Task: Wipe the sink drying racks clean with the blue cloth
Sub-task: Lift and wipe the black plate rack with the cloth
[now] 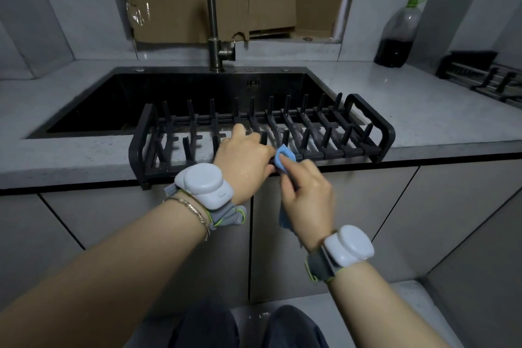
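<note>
A black drying rack (378,130) with upright prongs lies across the front edge of the sink and the counter. My left hand (243,158) grips the rack's front rail near its middle, fingers curled over the bar. My right hand (306,198) pinches the blue cloth (284,156) and presses a bunched part of it against the same front rail, just right of my left hand. A loose tail of the cloth hangs below my right palm.
The dark sink (175,99) sits behind the rack, with a metal tap (212,20) above it. A plastic bottle (398,34) with dark liquid stands at the back right. Another black rack (485,76) lies on the counter at the far right. Grey cabinet doors are below.
</note>
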A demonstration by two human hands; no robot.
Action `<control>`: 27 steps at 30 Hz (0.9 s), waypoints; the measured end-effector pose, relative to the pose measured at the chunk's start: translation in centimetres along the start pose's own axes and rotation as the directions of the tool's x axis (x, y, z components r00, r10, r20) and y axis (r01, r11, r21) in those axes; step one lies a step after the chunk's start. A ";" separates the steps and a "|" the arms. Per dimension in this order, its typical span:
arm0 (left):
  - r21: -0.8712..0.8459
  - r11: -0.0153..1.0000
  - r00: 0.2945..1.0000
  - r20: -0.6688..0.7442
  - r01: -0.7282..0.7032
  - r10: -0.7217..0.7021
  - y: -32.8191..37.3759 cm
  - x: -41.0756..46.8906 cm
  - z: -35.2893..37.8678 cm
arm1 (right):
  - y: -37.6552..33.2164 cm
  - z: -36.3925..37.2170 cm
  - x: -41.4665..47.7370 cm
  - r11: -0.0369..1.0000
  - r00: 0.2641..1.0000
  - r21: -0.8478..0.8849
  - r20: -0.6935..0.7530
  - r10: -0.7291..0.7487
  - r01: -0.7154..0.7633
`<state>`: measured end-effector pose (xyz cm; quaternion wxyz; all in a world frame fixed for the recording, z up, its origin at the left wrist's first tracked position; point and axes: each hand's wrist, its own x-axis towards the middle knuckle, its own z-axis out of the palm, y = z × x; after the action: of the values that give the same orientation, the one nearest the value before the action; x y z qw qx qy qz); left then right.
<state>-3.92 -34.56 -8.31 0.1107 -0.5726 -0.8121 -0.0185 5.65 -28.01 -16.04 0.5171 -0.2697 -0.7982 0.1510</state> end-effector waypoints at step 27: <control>-0.026 1.000 0.999 0.028 0.017 -0.016 0.0 -0.1 -0.5 | 0.9 -0.7 0.3 0.996 0.999 -0.085 -0.043 0.013 -0.017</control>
<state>-3.80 -34.77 -7.82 0.0918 -0.5675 -0.8180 -0.0223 6.44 -27.13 -16.00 0.5208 -0.3006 -0.7907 0.1150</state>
